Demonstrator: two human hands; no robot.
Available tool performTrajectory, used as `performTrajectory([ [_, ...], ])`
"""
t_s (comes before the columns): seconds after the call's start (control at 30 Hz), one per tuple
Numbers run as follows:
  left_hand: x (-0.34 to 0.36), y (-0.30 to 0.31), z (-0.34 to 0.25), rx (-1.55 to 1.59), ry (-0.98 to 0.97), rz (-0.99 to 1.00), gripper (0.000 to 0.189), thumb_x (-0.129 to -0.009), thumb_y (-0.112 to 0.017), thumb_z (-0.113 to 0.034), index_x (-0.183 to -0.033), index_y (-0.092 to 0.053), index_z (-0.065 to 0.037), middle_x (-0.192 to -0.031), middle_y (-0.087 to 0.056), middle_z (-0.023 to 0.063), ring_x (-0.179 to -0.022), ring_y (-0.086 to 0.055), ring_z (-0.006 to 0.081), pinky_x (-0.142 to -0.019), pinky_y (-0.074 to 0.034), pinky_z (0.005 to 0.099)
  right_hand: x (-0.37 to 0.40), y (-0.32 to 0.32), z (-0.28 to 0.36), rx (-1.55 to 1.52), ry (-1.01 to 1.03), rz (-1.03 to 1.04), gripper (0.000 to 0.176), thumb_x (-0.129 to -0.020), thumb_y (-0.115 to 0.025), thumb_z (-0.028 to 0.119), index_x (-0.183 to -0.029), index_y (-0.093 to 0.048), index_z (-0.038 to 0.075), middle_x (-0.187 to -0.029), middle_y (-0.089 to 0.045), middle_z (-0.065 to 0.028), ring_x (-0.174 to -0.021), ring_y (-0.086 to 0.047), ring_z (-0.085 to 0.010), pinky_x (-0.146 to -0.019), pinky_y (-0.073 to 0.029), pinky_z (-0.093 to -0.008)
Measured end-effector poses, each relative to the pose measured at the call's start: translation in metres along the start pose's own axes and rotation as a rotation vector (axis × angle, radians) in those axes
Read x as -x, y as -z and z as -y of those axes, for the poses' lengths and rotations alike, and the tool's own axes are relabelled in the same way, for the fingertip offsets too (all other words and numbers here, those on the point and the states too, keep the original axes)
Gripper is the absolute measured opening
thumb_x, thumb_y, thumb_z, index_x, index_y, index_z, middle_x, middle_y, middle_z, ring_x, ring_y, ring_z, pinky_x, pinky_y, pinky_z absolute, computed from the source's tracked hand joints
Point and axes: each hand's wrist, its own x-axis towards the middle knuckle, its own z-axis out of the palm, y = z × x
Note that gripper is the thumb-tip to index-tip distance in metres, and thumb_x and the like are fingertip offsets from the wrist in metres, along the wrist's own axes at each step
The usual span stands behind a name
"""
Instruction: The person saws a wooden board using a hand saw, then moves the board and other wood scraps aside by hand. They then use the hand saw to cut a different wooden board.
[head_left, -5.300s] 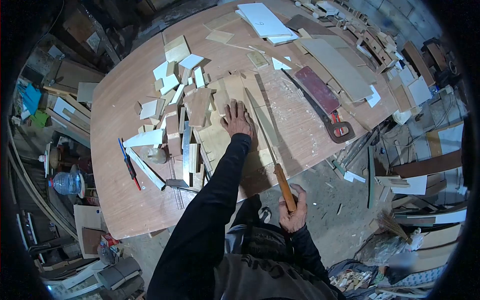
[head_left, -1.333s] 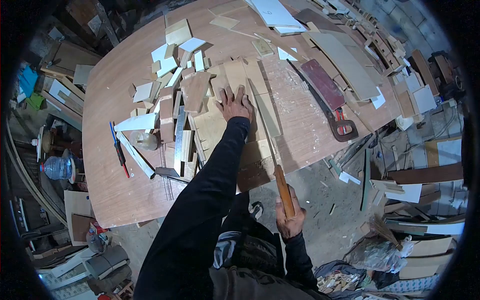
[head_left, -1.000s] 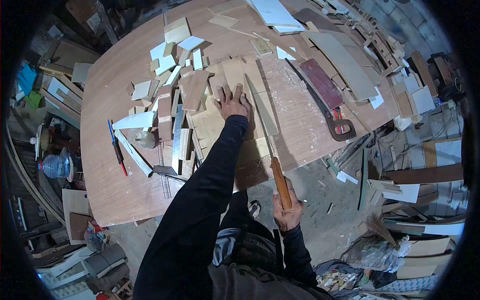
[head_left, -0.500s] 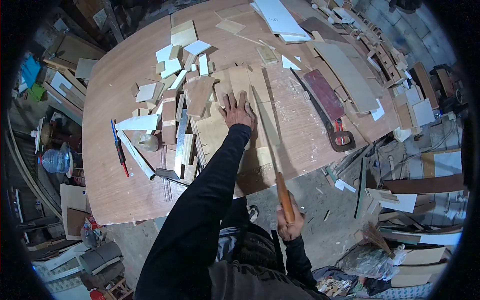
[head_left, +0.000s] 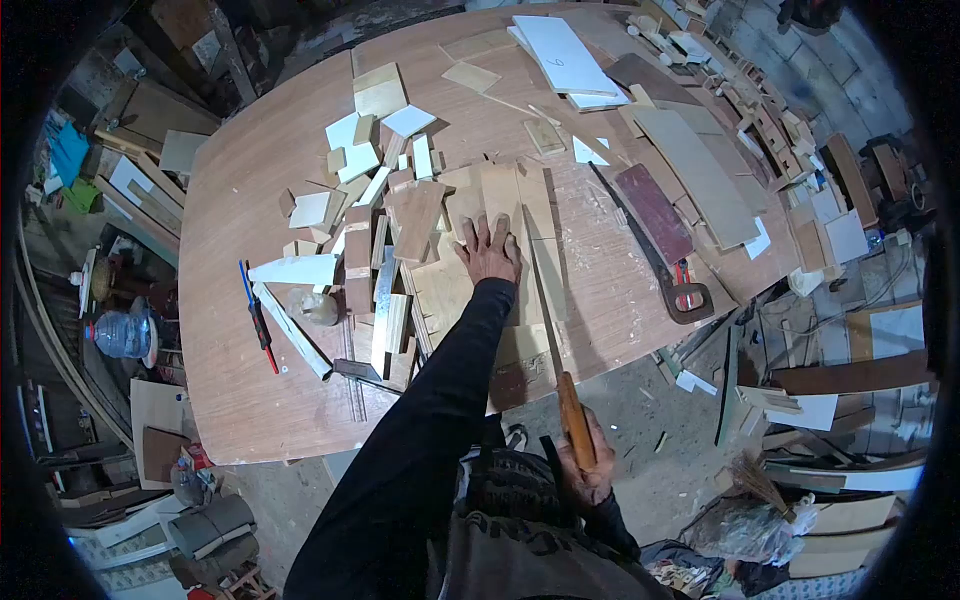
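My left hand (head_left: pixel 490 250) lies flat on a pale wooden board (head_left: pixel 445 290), its fingers spread. In my right hand (head_left: pixel 590 462) is a handsaw (head_left: pixel 577 420), gripped by its wooden handle beyond the table's near edge. The long narrow blade points away from me and lies along the right part of the board, just right of my left hand. Left of the board, close to my left forearm, a brown wood block (head_left: pixel 417 220) rests among several offcuts.
A second saw with a dark handle (head_left: pixel 690 300) lies on the table (head_left: pixel 250 400) at right, beside a dark red block (head_left: pixel 655 212). White panels (head_left: pixel 565 60) are at the back. A blue-and-black tool (head_left: pixel 258 318) lies at left. Scrap wood surrounds the table.
The view has tilted, so the table and both hands appear lower and slightly to the right. My left hand stays pressed on the board, and the saw still lies along it.
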Motion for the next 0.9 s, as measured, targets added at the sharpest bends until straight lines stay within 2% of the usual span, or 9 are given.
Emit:
performTrajectory([
  [0.2,0.001,-0.005,0.001,0.032,-0.003,-0.027,0.043,-0.094,-0.046,-0.031,-0.136,-0.053,-0.025,-0.151,-0.034,0.0123,-0.144,-0.017,0.0396,-0.109,-0.007,0.0692,0.006,-0.019,-0.035,-0.080,-0.219,0.041,0.055,-0.084,-0.063,0.007,-0.136,-0.047,-0.002,-0.121,-0.061,-0.0178,-0.107,-0.060,-0.0226,-0.090,-0.047,-0.0324],
  [0.3,-0.001,-0.011,0.002,0.030,-0.011,-0.075,0.042,-0.094,-0.047,-0.029,-0.135,-0.054,-0.025,-0.151,-0.034,0.0115,-0.143,-0.017,0.0397,-0.109,-0.007,0.0693,0.018,-0.024,-0.056,-0.211,-0.119,-0.138,0.047,-0.090,-0.062,0.012,-0.135,-0.051,0.001,-0.111,-0.066,-0.0123,-0.084,-0.065,-0.0166,-0.075,-0.052,-0.0272],
  [0.37,0.002,-0.011,0.000,0.012,-0.015,-0.096,0.041,-0.094,-0.047,-0.029,-0.134,-0.055,-0.026,-0.151,-0.036,0.0108,-0.143,-0.017,0.0395,-0.109,-0.006,0.0691,0.012,-0.014,-0.030,0.188,0.068,-0.133,0.044,-0.091,-0.061,0.010,-0.133,-0.053,-0.001,-0.109,-0.066,-0.0115,-0.085,-0.065,-0.0148,-0.074,-0.051,-0.0239],
  [0.53,0.007,-0.004,-0.001,0.009,-0.032,-0.069,0.041,-0.093,-0.048,-0.028,-0.133,-0.056,-0.026,-0.150,-0.038,0.0101,-0.144,-0.016,0.0389,-0.109,-0.006,0.0693,0.012,-0.006,-0.012,-0.471,-0.374,-0.074,0.050,-0.084,-0.068,0.004,-0.131,-0.053,-0.004,-0.112,-0.066,-0.0135,-0.091,-0.066,-0.0172,-0.079,-0.051,-0.0246],
  [0.63,0.006,-0.002,-0.004,-0.001,-0.024,-0.040,0.042,-0.091,-0.050,-0.027,-0.133,-0.056,-0.027,-0.150,-0.037,0.0095,-0.144,-0.016,0.0390,-0.109,-0.006,0.0694,0.010,0.004,-0.007,0.054,0.020,-0.111,0.049,-0.085,-0.068,0.007,-0.130,-0.053,-0.005,-0.108,-0.066,-0.0123,-0.090,-0.065,-0.0176,-0.079,-0.052,-0.0266],
  [0.7,0.004,0.000,-0.003,-0.007,-0.023,-0.028,0.043,-0.091,-0.051,-0.027,-0.133,-0.056,-0.027,-0.151,-0.037,0.0093,-0.144,-0.016,0.0393,-0.109,-0.006,0.0695,0.007,0.013,0.000,-0.080,-0.036,-0.104,0.049,-0.085,-0.069,0.010,-0.130,-0.053,-0.003,-0.105,-0.067,-0.0122,-0.090,-0.064,-0.0181,-0.079,-0.052,-0.0286],
  [0.77,0.006,0.000,-0.002,0.011,-0.027,-0.028,0.041,-0.091,-0.051,-0.028,-0.131,-0.057,-0.027,-0.150,-0.038,0.0094,-0.144,-0.015,0.0399,-0.110,-0.003,0.0683,0.003,0.024,0.028,-0.617,-0.539,-0.114,0.038,-0.085,-0.066,0.004,-0.122,-0.058,-0.004,-0.084,-0.062,-0.0051,-0.072,-0.060,-0.0157,-0.068,-0.051,-0.0285],
  [0.8,0.004,-0.002,-0.001,0.013,-0.030,-0.032,0.041,-0.091,-0.051,-0.028,-0.131,-0.057,-0.027,-0.150,-0.038,0.0094,-0.144,-0.015,0.0399,-0.110,-0.003,0.0683,-0.002,0.022,0.027,-0.201,-0.196,-0.057,0.043,-0.085,-0.067,0.006,-0.126,-0.056,-0.003,-0.083,-0.063,-0.0062,-0.072,-0.060,-0.0152,-0.068,-0.052,-0.0295],
  [0.9,0.005,-0.005,0.001,0.016,-0.028,-0.034,0.041,-0.091,-0.052,-0.028,-0.131,-0.057,-0.027,-0.150,-0.039,0.0091,-0.144,-0.014,0.0400,-0.110,-0.004,0.0689,0.002,0.019,0.024,0.129,-0.071,-0.016,0.050,-0.084,-0.069,0.008,-0.130,-0.053,-0.002,-0.091,-0.066,-0.0100,-0.076,-0.063,-0.0168,-0.071,-0.053,-0.0304],
])
